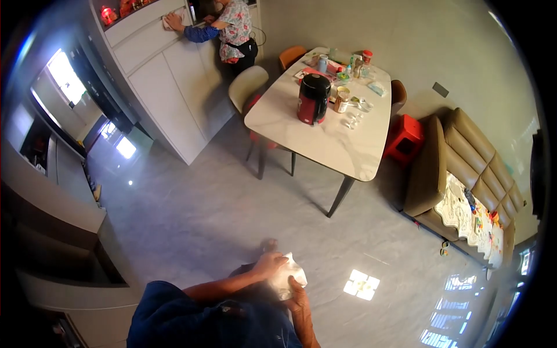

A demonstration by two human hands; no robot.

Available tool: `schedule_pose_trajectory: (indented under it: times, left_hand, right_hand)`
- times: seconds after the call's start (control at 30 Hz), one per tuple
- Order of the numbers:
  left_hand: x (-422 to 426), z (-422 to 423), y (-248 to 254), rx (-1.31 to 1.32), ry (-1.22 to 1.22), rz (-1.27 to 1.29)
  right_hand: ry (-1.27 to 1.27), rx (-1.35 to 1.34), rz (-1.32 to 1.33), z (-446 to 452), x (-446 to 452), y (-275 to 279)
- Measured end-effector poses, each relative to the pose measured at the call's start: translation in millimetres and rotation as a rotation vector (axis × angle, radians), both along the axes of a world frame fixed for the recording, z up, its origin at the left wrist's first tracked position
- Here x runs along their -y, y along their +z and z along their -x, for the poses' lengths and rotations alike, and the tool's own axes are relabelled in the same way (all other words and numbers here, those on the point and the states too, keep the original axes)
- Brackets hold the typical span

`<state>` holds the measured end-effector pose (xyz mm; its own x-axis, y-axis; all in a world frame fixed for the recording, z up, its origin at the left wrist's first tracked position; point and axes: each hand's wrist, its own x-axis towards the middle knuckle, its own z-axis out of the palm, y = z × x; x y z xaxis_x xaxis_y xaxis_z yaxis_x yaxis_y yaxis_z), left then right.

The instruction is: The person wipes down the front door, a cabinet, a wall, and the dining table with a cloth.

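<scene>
One camera sits on the person's head and looks forward and down through a wide, dark-edged view, with two bare hands (271,265) close by at the bottom, the shiny grey floor (232,203) in the middle, and the long, pale stone-patterned counter (342,145) farther off near the top.

Near me, a cloth (296,270) is white and a shirt (165,310) deep blue, above a glossy floor (220,197) of mottled grey. Farther off, a table (325,152) is white with grey marble veining, its appliance (314,100) black and red. Far left, a cabinet (151,95) is off-white, a person's top (236,26) pale with red flowers. Right, a bright red stool (404,134), a brown sofa (426,171).
</scene>
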<state>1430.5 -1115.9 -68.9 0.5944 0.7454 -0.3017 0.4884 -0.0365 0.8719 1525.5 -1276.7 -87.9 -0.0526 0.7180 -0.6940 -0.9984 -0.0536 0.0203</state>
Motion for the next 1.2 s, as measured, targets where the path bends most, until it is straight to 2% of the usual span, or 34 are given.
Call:
schedule_pose_trajectory:
  times: [0.07,0.13,0.2,0.23,0.3,0.33,0.37,0.43,0.47,0.53,0.57,0.6,0.67,0.73,0.8,0.87,0.9,1.0,1.03,1.07,1.13,1.2]
  left_hand:
    - [-13.6,-10.4,0.2,-0.021,0.036,0.121]
    - [-32.6,-23.9,-2.6,0.055,0.078,0.189]
    - [-57.2,-42.0,-14.7,0.114,0.073,0.218]
    - [-75.0,-50.9,12.0,0.116,-0.034,0.089]
    - [-107.5,-65.7,-33.3,0.087,-0.078,0.008]
    - [-124.3,-69.5,-46.4,0.074,-0.003,0.098]
    - [-140.0,-72.1,-42.4,0.076,-0.077,-0.047]
    - [-170.6,-75.0,-52.6,0.147,-0.063,-0.081]
    - [-187.6,-75.0,-47.6,0.1,-0.024,0.063]
    - [-220.3,-75.9,-21.2,-0.001,0.059,0.35]
    - [-233.6,-72.2,-12.8,0.067,0.102,0.382]
    - [-249.5,-70.9,-37.5,0.051,0.122,0.351]
    - [-272.3,-75.7,-47.0,0.095,0.29,0.291]
    - [-300.3,-81.5,-38.7,0.062,0.31,0.364]
    - [-324.2,-91.0,-39.0,0.067,0.337,0.4]
    - [-346.9,-99.2,-53.8,0.102,0.384,0.392]
    - [-357.8,-103.6,-67.7,0.145,0.396,0.297]
    - [-392.4,-122.0,-75.8,0.012,0.431,0.032]
    - [-404.3,-126.5,-80.9,-0.046,0.461,-0.105]
    - [-414.3,-127.7,-87.9,-0.114,0.485,-0.238]
    - [-436.2,-127.6,-89.6,-0.176,0.537,-0.428]
    - [-463.9,-131.4,-83.7,-0.151,0.585,-0.536]
  right_hand:
    - [0.037,0.199,0.032,-0.3,-8.9,-39.9]
    - [0.093,0.308,0.035,-12.5,-24.6,-57.6]
    - [0.134,0.322,0.021,-38.2,-60.8,-47.1]
    - [0.142,0.326,0.026,-50.8,-76.5,-37.3]
    - [0.165,0.326,0.031,-73.1,-104.7,-23.8]
    - [0.184,0.321,0.027,-78.6,-113.0,-22.7]
    - [0.205,0.559,-0.02,-87.4,-122.7,-57.6]
    - [0.082,0.401,-0.067,-122.2,-157.7,-39.9]
    - [0.023,0.32,-0.088,-139.4,-176.7,-26.7]
    - [-0.094,0.37,-0.178,-174.7,-201.0,-30.7]
    - [-0.108,0.569,-0.087,-191.8,-212.8,-27.1]
    - [-0.119,0.765,0.009,-209.7,-226.3,-20.6]
    - [-0.254,1.079,0.033,-242.8,-256.7,-6.0]
    - [-0.279,1.29,0.19,-286.1,-281.4,-3.0]
    - [-0.189,1.537,0.52,-330.3,-302.9,-6.2]
    - [0.102,1.898,0.817,-373.0,-332.2,1.3]
    - [-0.061,2.03,0.841,-383.2,-355.4,3.9]
    - [-0.017,2.776,0.804,-411.0,-398.6,-14.4]
    - [0.123,2.552,0.651,-413.8,-408.8,-39.1]
    - [0.191,2.546,0.49,-421.5,-411.7,-73.7]
    - [0.293,2.548,0.78,-401.7,-434.5,-63.5]
    - [0.312,2.47,0.8,-397.9,-439.9,-57.7]
